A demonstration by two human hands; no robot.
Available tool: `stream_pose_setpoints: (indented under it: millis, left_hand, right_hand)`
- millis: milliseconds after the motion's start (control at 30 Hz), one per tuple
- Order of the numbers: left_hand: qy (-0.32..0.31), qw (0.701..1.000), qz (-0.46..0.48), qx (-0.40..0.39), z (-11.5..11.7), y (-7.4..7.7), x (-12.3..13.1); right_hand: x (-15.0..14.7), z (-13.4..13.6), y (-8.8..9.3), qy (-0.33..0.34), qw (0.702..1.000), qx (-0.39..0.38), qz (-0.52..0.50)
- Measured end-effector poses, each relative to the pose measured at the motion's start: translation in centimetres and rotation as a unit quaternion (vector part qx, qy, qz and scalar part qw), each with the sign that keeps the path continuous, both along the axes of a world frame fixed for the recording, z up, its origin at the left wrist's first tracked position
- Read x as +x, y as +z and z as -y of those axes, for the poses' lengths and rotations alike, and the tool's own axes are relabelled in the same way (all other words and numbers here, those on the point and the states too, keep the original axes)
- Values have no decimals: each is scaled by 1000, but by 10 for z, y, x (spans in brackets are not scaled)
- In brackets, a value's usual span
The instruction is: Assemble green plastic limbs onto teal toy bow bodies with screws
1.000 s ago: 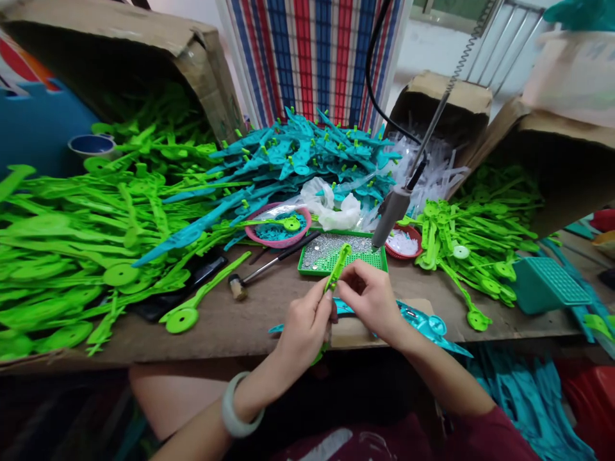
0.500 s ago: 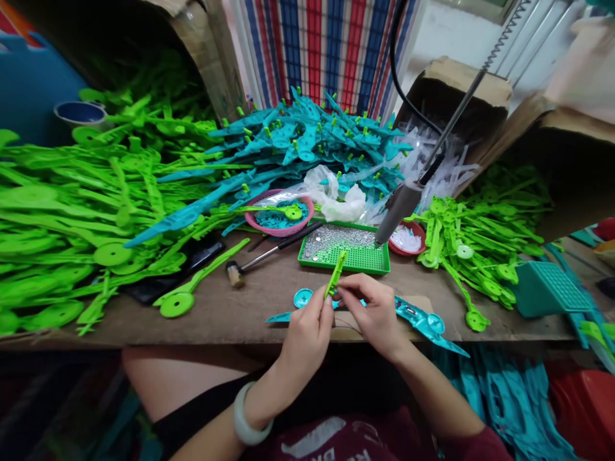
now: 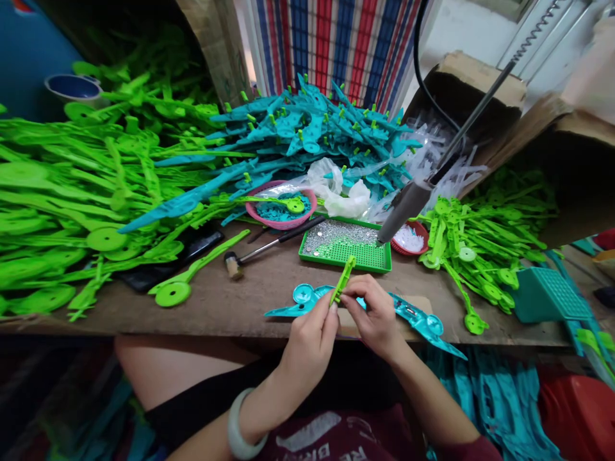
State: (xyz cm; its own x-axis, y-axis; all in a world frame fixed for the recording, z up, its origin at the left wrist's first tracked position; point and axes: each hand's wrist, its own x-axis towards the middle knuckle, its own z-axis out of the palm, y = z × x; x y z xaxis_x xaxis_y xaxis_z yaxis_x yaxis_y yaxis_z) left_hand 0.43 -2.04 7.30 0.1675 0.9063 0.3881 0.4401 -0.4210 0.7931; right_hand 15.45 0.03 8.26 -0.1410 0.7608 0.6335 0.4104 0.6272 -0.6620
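Observation:
A slim bright-green plastic piece [image 3: 344, 275] stands tilted up between the fingers and thumb of my left hand [image 3: 310, 339]. My right hand [image 3: 373, 314] is closed in a pinch against the lower side of that piece; whatever its fingertips hold is hidden. Beneath both hands, a long teal plastic part [image 3: 418, 318] with round cups and pointed ends lies near the table's front edge, its middle covered by the hands. Just beyond the hands sits a green perforated tray [image 3: 346, 253] of small metal bits.
A grey electric screwdriver [image 3: 406, 208] hangs over the tray. Left of it lies a hammer [image 3: 234, 264]. Around these are a pink basket [image 3: 312, 203], a red basket [image 3: 423, 243], green part piles [image 3: 43, 211], a teal pile [image 3: 307, 125] and a green-teal box [image 3: 542, 294].
The view has shifted slightly. Both hands keep their grip, with the green piece a little farther right and more of the teal part showing beside it.

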Motion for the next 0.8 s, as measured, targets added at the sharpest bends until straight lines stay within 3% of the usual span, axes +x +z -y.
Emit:
stream_pose_setpoints:
  millis: [233, 400, 467, 567, 633, 733, 800]
  left_hand:
    - [-34, 996, 48, -72, 6, 1, 1]
    - [-67, 985, 85, -133, 10, -3, -1]
    - [-73, 985, 83, -131, 10, -4, -3]
    - [-87, 986, 80, -117, 10, -7, -6]
    - [-98, 985, 85, -117, 10, -7, -8]
    - [-109, 984, 94, -106, 11, -7, -10]
    - [-116, 984, 95, -92, 11, -7, -13]
  right_hand:
    - [-1, 2, -9, 4, 998, -16, -61]
    - [1, 1, -10, -11, 998, 69, -6]
    - [3, 1, -10, -3, 998, 64, 0]
    - [3, 1, -14, 8, 999, -8, -44]
    - [0, 2, -19, 16, 986, -93, -136]
    - [-5, 4, -27, 42, 924, -245, -290]
    - [-7, 5, -28, 79, 890, -319, -317]
